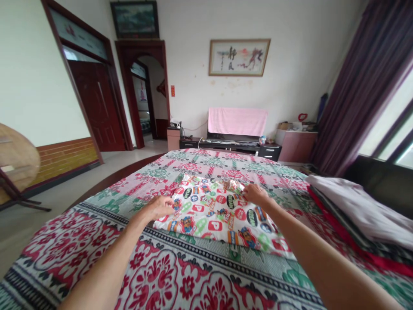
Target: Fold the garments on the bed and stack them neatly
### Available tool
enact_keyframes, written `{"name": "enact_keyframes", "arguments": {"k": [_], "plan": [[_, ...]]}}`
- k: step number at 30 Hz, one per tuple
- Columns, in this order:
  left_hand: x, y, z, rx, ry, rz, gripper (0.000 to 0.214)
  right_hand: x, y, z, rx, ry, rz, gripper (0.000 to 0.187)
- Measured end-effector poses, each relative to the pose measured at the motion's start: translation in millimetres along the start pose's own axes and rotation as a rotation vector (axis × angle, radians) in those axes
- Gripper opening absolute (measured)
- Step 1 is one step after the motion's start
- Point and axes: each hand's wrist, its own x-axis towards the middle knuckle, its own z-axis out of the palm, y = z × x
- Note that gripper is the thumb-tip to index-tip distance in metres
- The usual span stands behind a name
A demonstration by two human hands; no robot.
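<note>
A white garment [209, 215] with a colourful cartoon print lies spread on the flower-patterned cloth [155, 275] in front of me. Its exact kind is hard to make out. At its left edge is my left hand [159, 207], thumb and fingers closed on the fabric. My right hand [257, 194] pinches the upper right corner, where the fabric is bunched along the top edge. My right forearm covers part of the garment's right side.
On the right, a stack of folded cloth [361, 215] has a pale piece on top of dark and red ones. Beyond the table stand a low black cabinet [269, 153] and a screen draped with a pink cloth [238, 120]. A round wooden board [19, 159] leans at far left.
</note>
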Motion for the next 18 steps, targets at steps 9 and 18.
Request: {"name": "enact_keyframes", "arguments": {"k": [9, 18], "plan": [[4, -1, 2.0, -0.019, -0.009, -0.036, 0.043, 14, 32, -26, 0.174, 0.307, 0.223, 0.03], [8, -5, 4.6, -0.037, -0.033, -0.052, 0.042, 36, 44, -16, 0.625, -0.123, 0.074, 0.016]]}}
